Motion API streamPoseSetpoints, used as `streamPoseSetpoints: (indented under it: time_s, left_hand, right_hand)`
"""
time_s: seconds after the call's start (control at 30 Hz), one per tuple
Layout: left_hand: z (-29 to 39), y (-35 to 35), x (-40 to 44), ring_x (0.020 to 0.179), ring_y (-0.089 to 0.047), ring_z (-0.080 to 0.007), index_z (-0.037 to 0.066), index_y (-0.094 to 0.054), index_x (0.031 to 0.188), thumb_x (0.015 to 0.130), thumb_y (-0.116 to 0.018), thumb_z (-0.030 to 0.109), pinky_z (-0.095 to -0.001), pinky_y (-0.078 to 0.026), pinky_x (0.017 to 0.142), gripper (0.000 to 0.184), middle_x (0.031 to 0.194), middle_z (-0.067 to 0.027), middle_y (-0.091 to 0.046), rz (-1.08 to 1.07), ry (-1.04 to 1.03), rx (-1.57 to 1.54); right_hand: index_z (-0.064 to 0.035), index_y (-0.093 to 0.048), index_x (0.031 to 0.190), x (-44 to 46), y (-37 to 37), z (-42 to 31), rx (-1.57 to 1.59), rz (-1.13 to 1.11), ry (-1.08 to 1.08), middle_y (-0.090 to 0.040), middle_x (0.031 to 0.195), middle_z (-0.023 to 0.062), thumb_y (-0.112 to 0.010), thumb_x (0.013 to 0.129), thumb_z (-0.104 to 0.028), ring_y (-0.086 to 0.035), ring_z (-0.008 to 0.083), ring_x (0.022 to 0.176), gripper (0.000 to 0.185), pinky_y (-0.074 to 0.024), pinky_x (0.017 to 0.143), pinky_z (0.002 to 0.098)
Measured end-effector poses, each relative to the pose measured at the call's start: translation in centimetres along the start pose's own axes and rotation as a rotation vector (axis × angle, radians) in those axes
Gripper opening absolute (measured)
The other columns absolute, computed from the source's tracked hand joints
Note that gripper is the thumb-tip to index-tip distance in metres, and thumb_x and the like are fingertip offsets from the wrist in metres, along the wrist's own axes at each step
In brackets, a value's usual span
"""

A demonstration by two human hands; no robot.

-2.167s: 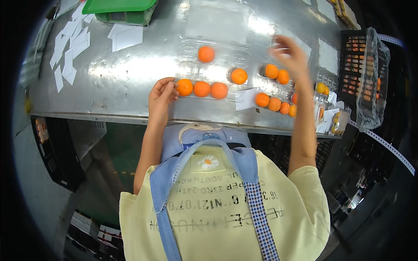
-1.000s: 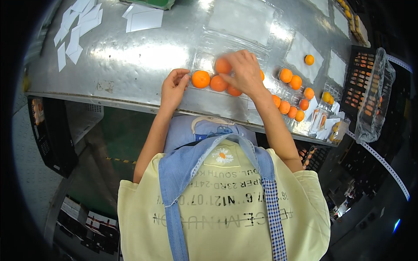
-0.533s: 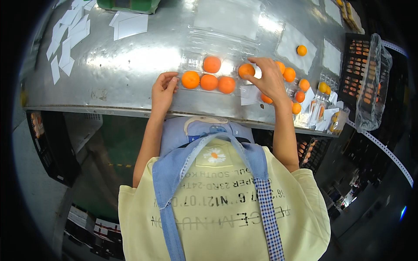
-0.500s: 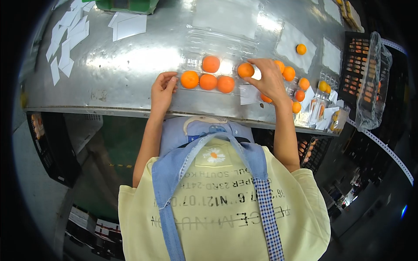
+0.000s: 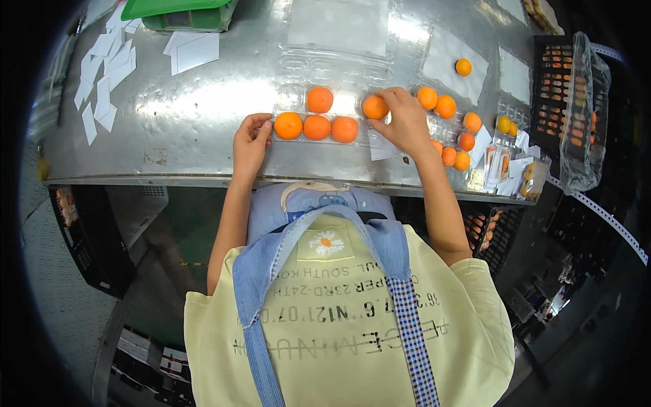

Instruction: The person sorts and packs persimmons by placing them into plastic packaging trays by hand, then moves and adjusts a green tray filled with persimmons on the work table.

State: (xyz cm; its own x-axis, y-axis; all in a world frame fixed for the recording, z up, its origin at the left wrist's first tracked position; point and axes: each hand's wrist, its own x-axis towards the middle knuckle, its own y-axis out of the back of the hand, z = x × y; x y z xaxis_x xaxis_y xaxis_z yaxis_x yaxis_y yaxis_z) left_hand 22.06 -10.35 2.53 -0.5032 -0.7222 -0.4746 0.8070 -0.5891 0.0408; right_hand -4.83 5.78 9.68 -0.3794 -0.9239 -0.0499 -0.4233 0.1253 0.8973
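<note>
My right hand [image 5: 405,124] grips an orange [image 5: 375,106] between thumb and fingers, just off the right end of a clear plastic tray [image 5: 293,93]. In that tray sit several oranges: three along its near row, such as the middle orange [image 5: 317,127], and a single orange [image 5: 319,100] behind them. My left hand [image 5: 251,144] is at the tray's left end, its thumb and curled fingers pinched at the rim beside the leftmost orange [image 5: 288,125]. Part of the held orange is hidden by my fingers.
Several loose oranges [image 5: 445,106] lie right of my right hand. White paper cards [image 5: 100,88] are scattered at the left, near a green container [image 5: 183,9]. A black crate [image 5: 553,95] stands at the right. The metal table's near edge [image 5: 196,181] runs before me.
The whole view has shifted slightly. My right forearm has moved a little left against the table, uncovering oranges beside it. Both hands keep their hold.
</note>
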Motion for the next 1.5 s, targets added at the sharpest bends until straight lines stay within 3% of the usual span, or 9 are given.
streamPoseSetpoints:
  time_s: [0.13, 0.23, 0.43, 0.63, 0.67, 1.07, 1.17, 1.3, 1.5]
  left_hand:
    - [0.4, -0.1, -0.3, 0.073, -0.052, -0.0051, 0.004, -0.062, 0.108, 0.092, -0.058, 0.01, -0.0199, -0.044, 0.064, 0.017, 0.093, -0.0019, -0.063, 0.009, -0.008, 0.003]
    - [0.5, -0.3, -0.3, 0.072, -0.052, -0.0055, 0.004, -0.062, 0.108, 0.092, -0.057, 0.009, -0.02, -0.044, 0.063, 0.017, 0.091, -0.0022, -0.062, 0.013, -0.013, 0.008]
    - [0.3, -0.2, -0.2, 0.072, -0.052, -0.0052, 0.003, -0.062, 0.107, 0.092, -0.057, 0.009, -0.0195, -0.043, 0.062, 0.017, 0.089, -0.0012, -0.061, 0.0, -0.007, 0.013]
    - [0.3, -0.2, -0.3, 0.072, -0.052, -0.005, 0.004, -0.062, 0.107, 0.092, -0.057, 0.009, -0.0192, -0.044, 0.063, 0.017, 0.089, -0.0008, -0.061, 0.001, -0.004, 0.001]
    - [0.2, -0.2, -0.3, 0.072, -0.052, -0.005, 0.004, -0.062, 0.108, 0.092, -0.057, 0.009, -0.0192, -0.044, 0.063, 0.017, 0.089, -0.0008, -0.061, -0.001, -0.005, -0.001]
    - [0.1, -0.2, -0.7, 0.074, -0.054, -0.0066, 0.003, -0.06, 0.109, 0.092, -0.058, 0.011, -0.0207, -0.045, 0.063, 0.019, 0.09, -0.0029, -0.063, -0.009, 0.005, 0.016]
    - [0.5, -0.4, -0.7, 0.073, -0.055, -0.0066, 0.003, -0.06, 0.109, 0.092, -0.057, 0.011, -0.0206, -0.044, 0.063, 0.019, 0.09, -0.0026, -0.064, 0.004, 0.017, 0.046]
    - [0.2, -0.3, -0.6, 0.074, -0.055, -0.0065, 0.003, -0.06, 0.109, 0.093, -0.057, 0.011, -0.0204, -0.044, 0.063, 0.019, 0.09, -0.0026, -0.064, -0.011, 0.005, 0.06]
    - [0.6, -0.5, -0.7, 0.073, -0.055, -0.006, 0.003, -0.06, 0.109, 0.093, -0.057, 0.011, -0.0201, -0.044, 0.063, 0.019, 0.091, -0.0027, -0.064, 0.002, 0.019, 0.086]
  right_hand:
    - [-0.0035, -0.058, 0.116, -1.5, 1.2, 1.0, 0.524, -0.103, -0.225, -0.059, 0.115, 0.0083, -0.076, 0.07, -0.012, -0.058, 0.0208, 0.103, 0.051, -0.0457, 0.091, 0.0334]
    - [-0.0039, -0.054, 0.123, -3.3, 1.4, 0.9, 1.109, -0.117, -0.345, -0.06, 0.114, 0.0062, -0.075, 0.074, -0.012, -0.056, 0.0169, 0.108, 0.054, -0.0427, 0.098, 0.033]
    - [-0.003, -0.053, 0.121, -4.8, 1.7, 0.5, 1.268, -0.128, -0.373, -0.057, 0.119, 0.0073, -0.075, 0.075, -0.011, -0.054, 0.0161, 0.112, 0.052, -0.0407, 0.1, 0.0329]
    - [-0.0047, -0.052, 0.119, -5.0, 0.6, 0.4, 0.332, -0.09, -0.012, -0.058, 0.112, 0.0106, -0.073, 0.071, -0.005, -0.056, 0.024, 0.107, 0.052, -0.0438, 0.095, 0.0348]
    - [-0.0065, -0.053, 0.118, -4.9, 0.5, 0.2, 0.269, -0.091, 0.025, -0.058, 0.11, 0.012, -0.073, 0.068, -0.005, -0.054, 0.0289, 0.104, 0.054, -0.0438, 0.093, 0.0372]
    - [-0.0092, -0.059, 0.113, -4.2, 0.0, -0.1, 0.073, -0.112, 0.163, -0.062, 0.107, 0.0086, -0.072, 0.065, -0.008, -0.054, 0.029, 0.103, 0.05, -0.041, 0.091, 0.0391]
    - [-0.0086, -0.058, 0.117, -3.6, 1.4, 3.3, 0.18, 0.077, 0.134, -0.062, 0.111, 0.0084, -0.074, 0.065, -0.01, -0.055, 0.0279, 0.105, 0.054, -0.0409, 0.091, 0.0378]
    - [-0.0097, -0.058, 0.118, -2.5, 4.8, 6.8, -0.164, 0.229, -0.101, -0.062, 0.114, 0.0078, -0.076, 0.068, -0.01, -0.052, 0.0278, 0.112, 0.053, -0.041, 0.092, 0.0395]
    - [-0.0096, -0.06, 0.114, -1.8, 4.5, 9.7, -0.275, 0.028, -0.092, -0.063, 0.11, 0.0069, -0.076, 0.07, -0.02, -0.053, 0.0274, 0.109, 0.048, -0.038, 0.094, 0.0408]
